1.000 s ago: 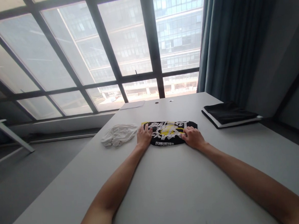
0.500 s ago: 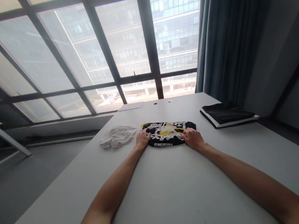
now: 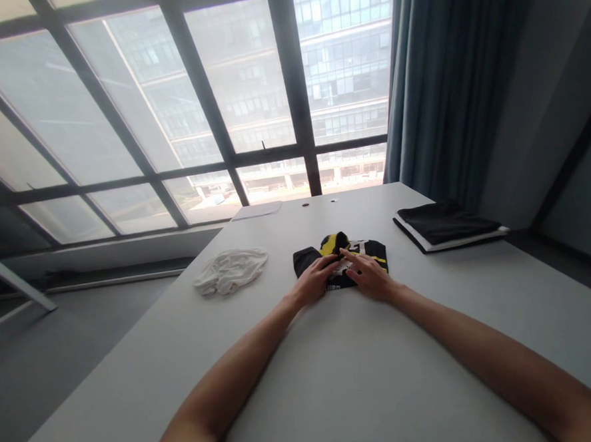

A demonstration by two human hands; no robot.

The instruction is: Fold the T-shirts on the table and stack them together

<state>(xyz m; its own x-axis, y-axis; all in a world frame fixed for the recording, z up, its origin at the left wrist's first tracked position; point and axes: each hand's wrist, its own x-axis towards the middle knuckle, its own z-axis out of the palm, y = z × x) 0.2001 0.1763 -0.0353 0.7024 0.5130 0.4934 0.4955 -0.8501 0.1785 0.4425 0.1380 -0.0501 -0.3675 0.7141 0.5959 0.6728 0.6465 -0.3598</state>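
A black shirt [image 3: 376, 251] with white and yellow print lies on the table, its left part turned over toward the middle. The turned part bulges up in a loose yellow-and-black loop at the far edge. My left hand [image 3: 315, 280] is closed on the folded-over cloth near the centre. Close beside it, my right hand [image 3: 370, 276] rests on the shirt with thumb and fingers apart. The two hands' fingertips nearly meet, and they hide much of the print.
A crumpled white cloth [image 3: 232, 271] lies left of the shirt. On the right is a folded black-and-white stack of cloth [image 3: 446, 225]. A flat pale sheet [image 3: 257, 210] lies at the table's far left edge, before the windows. A blue curtain [image 3: 437, 85] hangs behind the right side.
My left hand has moved right, bringing the shirt's left side over toward the middle. My right hand has shifted slightly left and its fingers have spread.
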